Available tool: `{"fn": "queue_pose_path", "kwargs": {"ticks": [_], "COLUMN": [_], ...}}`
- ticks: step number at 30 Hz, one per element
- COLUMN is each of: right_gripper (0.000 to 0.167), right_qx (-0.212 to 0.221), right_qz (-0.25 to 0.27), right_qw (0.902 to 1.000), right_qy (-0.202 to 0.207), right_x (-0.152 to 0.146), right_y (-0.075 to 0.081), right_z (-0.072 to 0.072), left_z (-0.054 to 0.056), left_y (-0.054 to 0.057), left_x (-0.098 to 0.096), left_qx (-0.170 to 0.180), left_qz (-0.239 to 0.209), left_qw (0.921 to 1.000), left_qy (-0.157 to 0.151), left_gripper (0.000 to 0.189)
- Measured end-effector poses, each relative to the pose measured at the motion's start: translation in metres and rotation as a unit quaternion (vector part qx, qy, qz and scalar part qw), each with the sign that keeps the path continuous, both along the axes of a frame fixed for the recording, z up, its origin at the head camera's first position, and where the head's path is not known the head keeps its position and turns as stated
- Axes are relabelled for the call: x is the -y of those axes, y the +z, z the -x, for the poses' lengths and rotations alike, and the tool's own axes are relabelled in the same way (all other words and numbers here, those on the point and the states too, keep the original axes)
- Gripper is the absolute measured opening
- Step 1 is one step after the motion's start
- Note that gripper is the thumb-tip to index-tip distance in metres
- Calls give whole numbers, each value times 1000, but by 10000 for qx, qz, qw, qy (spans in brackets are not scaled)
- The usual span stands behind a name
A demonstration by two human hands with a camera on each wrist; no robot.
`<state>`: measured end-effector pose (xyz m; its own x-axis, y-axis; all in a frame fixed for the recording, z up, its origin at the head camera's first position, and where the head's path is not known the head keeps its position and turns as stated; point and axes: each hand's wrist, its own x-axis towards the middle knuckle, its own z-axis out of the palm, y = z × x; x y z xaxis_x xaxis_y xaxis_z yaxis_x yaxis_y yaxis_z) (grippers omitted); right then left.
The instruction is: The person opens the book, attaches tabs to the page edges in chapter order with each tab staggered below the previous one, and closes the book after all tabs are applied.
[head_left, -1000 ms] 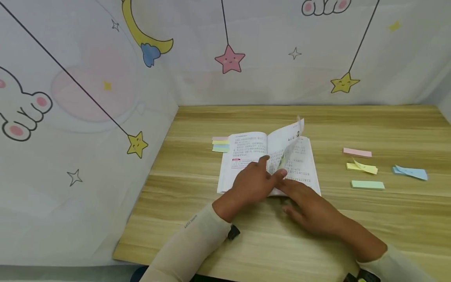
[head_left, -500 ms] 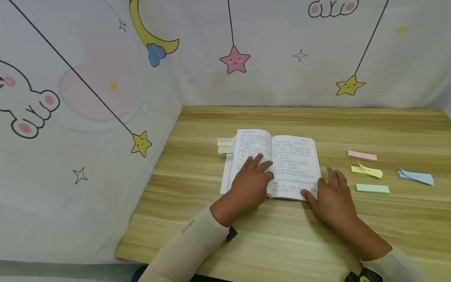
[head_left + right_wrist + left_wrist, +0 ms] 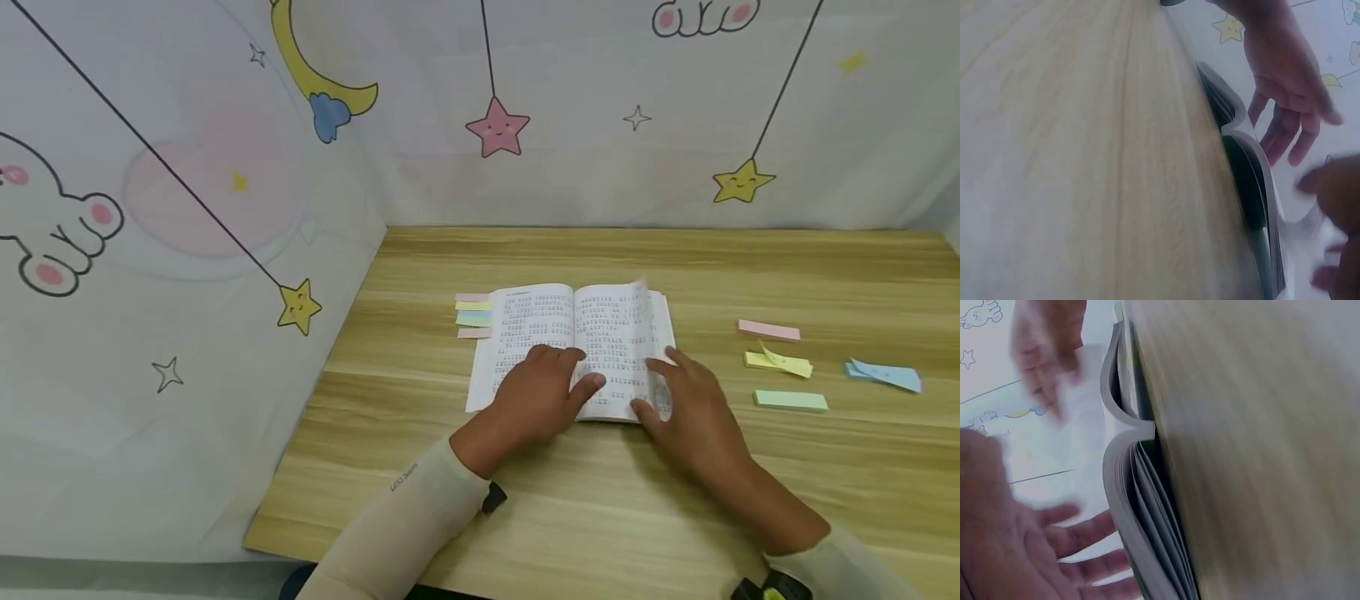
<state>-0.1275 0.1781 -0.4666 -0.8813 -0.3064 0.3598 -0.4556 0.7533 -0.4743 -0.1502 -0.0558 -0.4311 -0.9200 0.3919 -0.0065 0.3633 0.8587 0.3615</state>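
An open book (image 3: 525,317) lies on the wooden table, printed text on both sides. My left hand (image 3: 536,396) rests over the lower left page and the gutter, its fingers extended; the left wrist view shows this left hand (image 3: 1035,550) with its fingers spread over the paper. At the right side, my right hand (image 3: 693,408) holds the outer edge of a lifted page (image 3: 639,325) between thumb and fingers. That page curves up off the pages beneath. In the right wrist view, the right hand (image 3: 1341,206) is blurred beside the raised paper. Coloured sticky tabs (image 3: 474,312) stick out from the book's left edge.
To the right of the book lie sticky-note pads: pink (image 3: 768,331), yellow (image 3: 780,363), green (image 3: 791,401) and blue (image 3: 883,375). The yellow and blue ones have lifted top sheets. A white printed curtain (image 3: 577,183) borders the table (image 3: 525,250) at the back and left.
A raised page went over to the left, and the right hand moved to the right edge, where another page now lifts. A lower pink tab now shows at the left edge.
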Motion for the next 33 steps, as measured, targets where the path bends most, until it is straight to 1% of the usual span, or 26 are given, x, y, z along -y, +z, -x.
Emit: {"fn": "queue_pose_path", "kwargs": {"ticks": [1,2,4,5,6,7,8,10,12,14,15,17,19,20,21,22,23,24,25,26,27,29,30,31,32,33], "right_gripper": [66,70,72,70,67,62,56,51,56,63,66,64,62,61,60,60,60,61,63,67,69,68,65,60,53,46], "right_qx": [-75,-103,-1,54,73,72,74,162,368,618,721,809,770,719,634,506,377,274,163,41,-66,-134,-133,-209,-284,-375], "right_qz": [56,107,172,205,248,282,303,218,-46,-381,-544,-738,-800,-785,-720,-613,-486,-325,-195,-29,133,418,541,641,758,802], "right_qw": [9989,9952,9827,9779,9764,9792,9852,9969,9992,9948,9924,9901,9901,9907,9919,9938,9957,9978,9994,9998,9976,9857,9793,9761,9765,9817], "right_qy": [457,963,1843,2081,2144,2008,1685,733,-175,-721,-834,-877,-860,-849,-833,-783,-689,-500,-220,188,682,1626,1947,2067,1997,1686], "right_x": [2,4,7,8,8,9,8,5,1,-4,-6,-8,-9,-9,-8,-8,-6,-5,-3,-2,0,3,4,4,4,4], "right_y": [0,0,0,1,1,1,1,1,1,-1,-1,-3,-5,-5,-5,-6,-6,-5,-5,-5,-5,-3,-3,-2,-1,-1], "right_z": [0,-1,-4,-5,-6,-6,-6,-3,1,4,5,5,6,5,5,6,6,6,5,5,5,3,2,1,0,0], "left_z": [1,1,1,2,2,2,2,3,3,2,2,1,-1,-1,-2,-2,-2,-2,-1,-1,0,0,0,1,1,1], "left_y": [0,1,2,2,2,2,2,1,1,1,1,2,2,2,1,0,0,-1,0,0,0,2,2,2,2,1], "left_x": [-1,-1,-1,0,0,1,2,4,5,6,6,6,4,4,3,2,2,1,1,1,1,1,1,1,2,2], "left_qx": [81,175,229,182,81,-56,-218,-643,-967,-1167,-1239,-1233,-1079,-936,-789,-629,-484,-361,-244,-174,-125,-108,-197,-381,-605,-811], "left_qz": [-232,-515,-984,-1104,-1151,-1087,-886,-200,513,1122,1288,1454,1484,1428,1341,1195,1000,763,466,129,-214,-817,-978,-1005,-900,-664], "left_qw": [9996,9979,9924,9900,9885,9881,9887,9891,9856,9819,9813,9816,9805,9802,9805,9823,9851,9887,9928,9956,9970,9959,9948,9942,9940,9938], "left_qy": [161,338,705,854,981,1085,1186,1311,1292,984,717,33,-709,-999,-1201,-1302,-1313,-1236,-1077,-915,-732,-375,-192,-8,166,372], "left_gripper": [75,80,86,88,89,91,94,97,94,80,71,52,39,36,35,35,37,43,52,62,71,83,85,85,85,85]}}
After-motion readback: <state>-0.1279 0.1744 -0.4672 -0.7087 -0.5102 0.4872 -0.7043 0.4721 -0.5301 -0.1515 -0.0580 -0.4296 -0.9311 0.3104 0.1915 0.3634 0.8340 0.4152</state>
